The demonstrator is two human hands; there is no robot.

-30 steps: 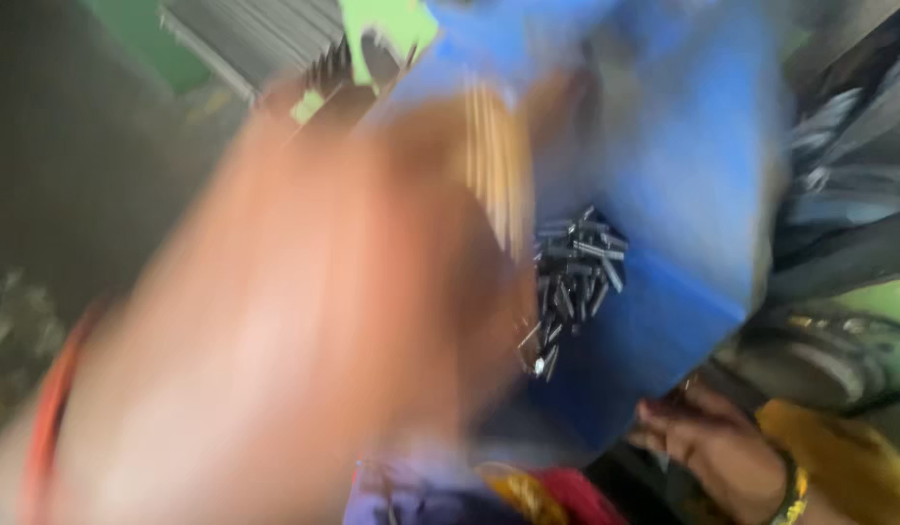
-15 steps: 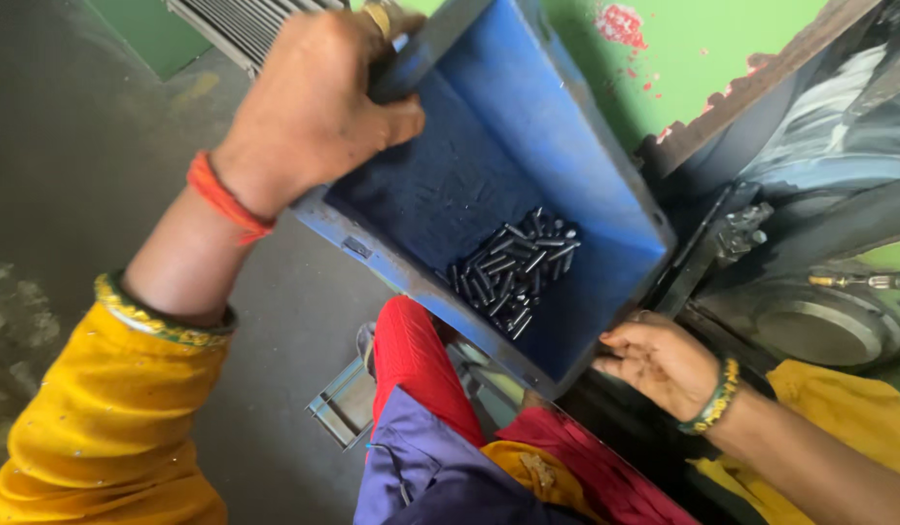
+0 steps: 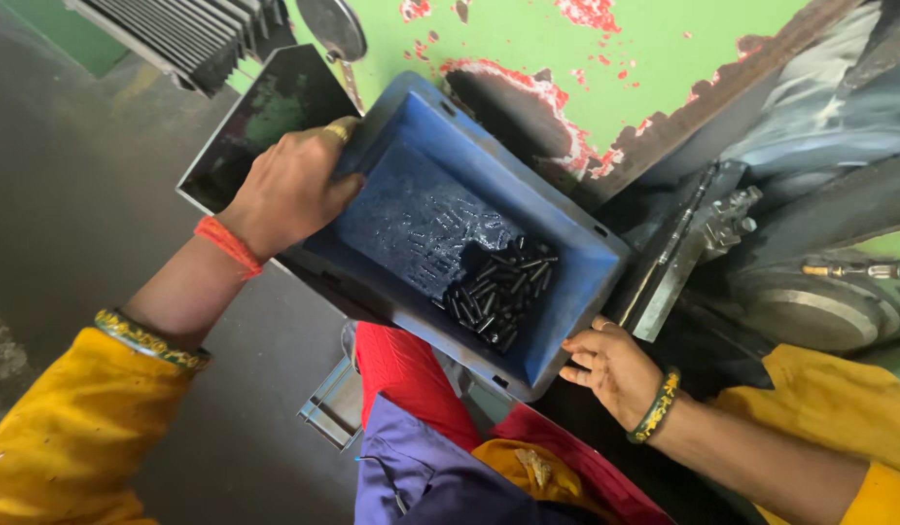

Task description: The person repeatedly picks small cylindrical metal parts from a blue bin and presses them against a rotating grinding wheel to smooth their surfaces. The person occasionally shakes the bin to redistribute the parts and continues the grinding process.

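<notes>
A blue plastic bin [image 3: 566, 321] is held tilted in front of me. My left hand [image 3: 289, 185] grips its far left rim, with a ring on one finger and a red thread at the wrist. My right hand [image 3: 610, 365] holds the bin's near right corner from below. Several small dark metal pins [image 3: 498, 287] lie heaped in the bin's lower right corner. The bin's oily floor [image 3: 421, 219] is wet and bare elsewhere.
A green machine body with chipped red patches [image 3: 586, 58] stands behind the bin. A dark metal tray [image 3: 265, 107] lies under my left hand. Grey machine parts and a round metal disc [image 3: 819, 301] sit at right. Red and purple cloth [image 3: 421, 437] is below.
The bin has swung down and levelled a little, and the view has steadied from a blur. My left hand stays on the rim; the pins remain in the lower corner.
</notes>
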